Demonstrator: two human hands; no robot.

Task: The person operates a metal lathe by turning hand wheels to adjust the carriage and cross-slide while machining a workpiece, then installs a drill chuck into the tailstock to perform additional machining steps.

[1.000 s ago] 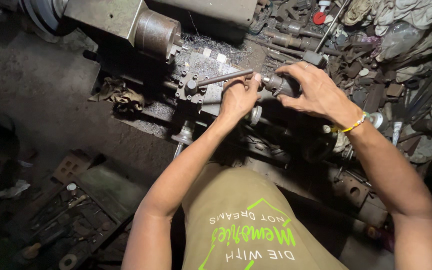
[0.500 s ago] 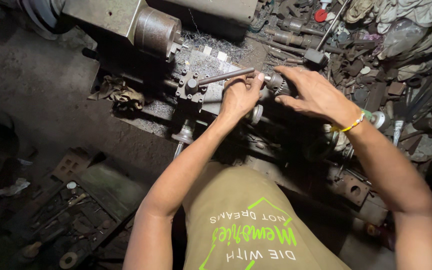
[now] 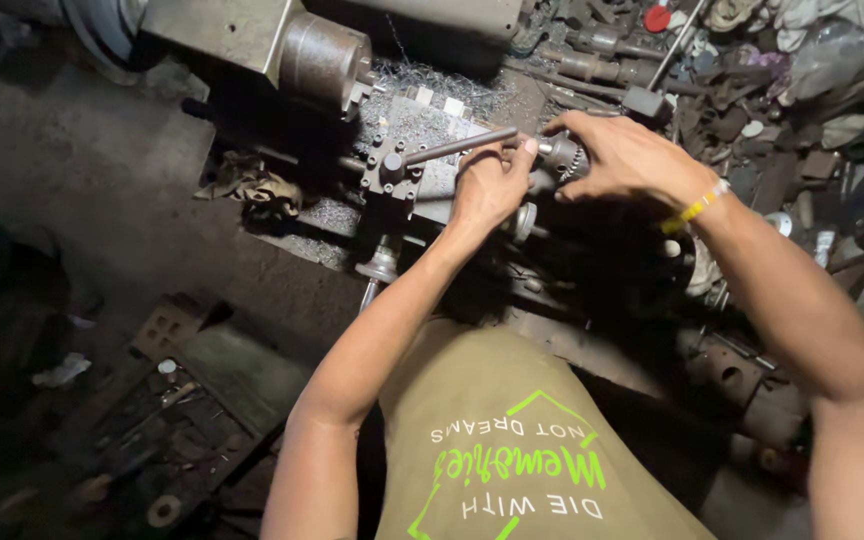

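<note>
Seen from above, the left hand [image 3: 487, 185] grips the end of a metal lever [image 3: 452, 148] on the lathe's tool post [image 3: 392, 170]. The right hand [image 3: 627, 155] wraps a small drill chuck [image 3: 559, 157] just beside it. Metal shavings [image 3: 422, 105] lie near the lathe chuck [image 3: 324, 62].

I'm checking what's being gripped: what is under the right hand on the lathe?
A metal chuck shows beneath the right hand, its left end bare. The fingers cover the rest, so the grip on it cannot be seen.
</note>
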